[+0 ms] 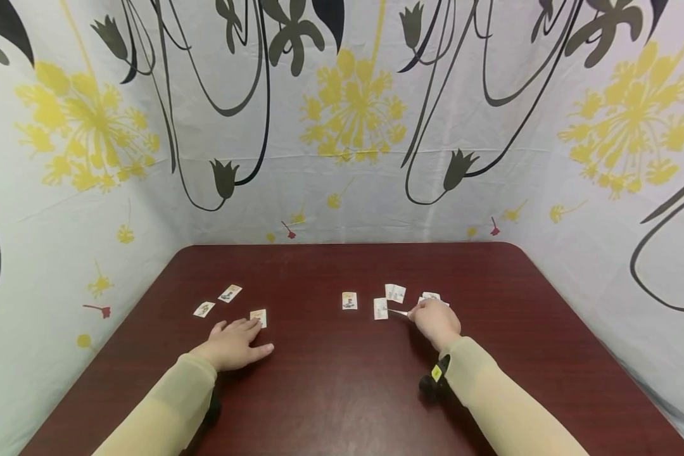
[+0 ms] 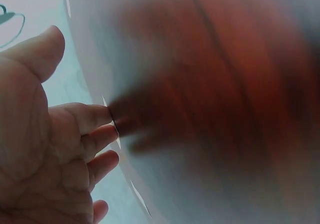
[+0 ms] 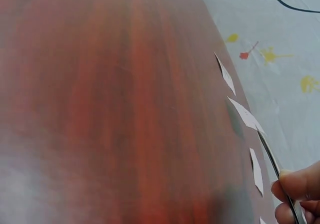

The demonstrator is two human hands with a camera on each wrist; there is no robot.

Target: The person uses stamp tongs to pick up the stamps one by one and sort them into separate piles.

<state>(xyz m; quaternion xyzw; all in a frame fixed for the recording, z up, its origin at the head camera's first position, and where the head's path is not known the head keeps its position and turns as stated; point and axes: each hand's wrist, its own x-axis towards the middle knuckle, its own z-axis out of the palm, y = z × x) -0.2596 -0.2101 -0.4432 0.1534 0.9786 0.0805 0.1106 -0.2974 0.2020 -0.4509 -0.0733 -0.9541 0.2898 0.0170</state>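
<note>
My right hand [image 1: 436, 322] pinches slim metal tweezers [image 3: 272, 156] between thumb and fingers. The tweezers' tips meet the edge of a small white card [image 3: 244, 115], and a shadow shows on the table beside that card. In the head view, this card [image 1: 380, 308] lies just left of the tweezers. My left hand [image 1: 232, 345] is spread low over the table, thumb out to the side. Its fingertips rest on a small printed card [image 1: 259, 316], partly covering it; the left wrist view shows these fingers [image 2: 95, 116] nearly straight against the card's edge.
Two printed cards, one nearer [image 1: 204, 309] and one farther [image 1: 230, 293], lie beyond my left hand. Another card [image 1: 349, 301] sits mid-table. Further cards [image 1: 395, 292] lie behind the tweezers, and some [image 1: 431, 296] are partly hidden by my right hand. Patterned cloth [image 1: 353, 209] surrounds the dark red table [image 1: 313, 392].
</note>
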